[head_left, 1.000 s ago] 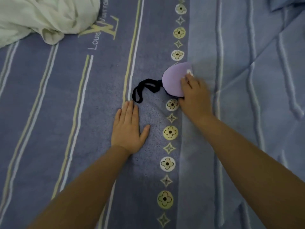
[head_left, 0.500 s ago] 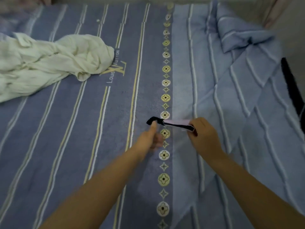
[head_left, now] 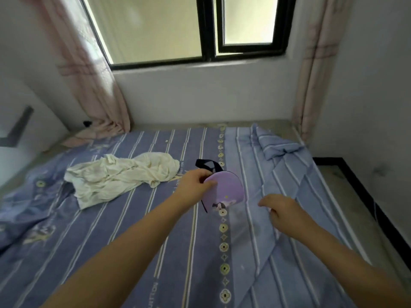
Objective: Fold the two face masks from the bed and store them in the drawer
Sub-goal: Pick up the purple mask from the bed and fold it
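Note:
A folded purple face mask (head_left: 226,189) with a black strap and a small cartoon print hangs above the bed (head_left: 142,236), held up at its top edge. My left hand (head_left: 195,183) is shut on that edge. My right hand (head_left: 280,210) is to the right of the mask, apart from it, fingers loosely curled with nothing in them. Only this one mask is in view, and no drawer shows.
A crumpled white garment (head_left: 120,174) lies on the bed's left half. A bunched blue blanket (head_left: 275,145) covers the right side. Behind the bed are a wall, a window (head_left: 211,27) and pink curtains (head_left: 95,81). Bare floor (head_left: 347,185) runs along the right.
The view has tilted up from the bed to the room. The mask left the bed surface; both hands held it, and now only my left hand holds it while my right has let go.

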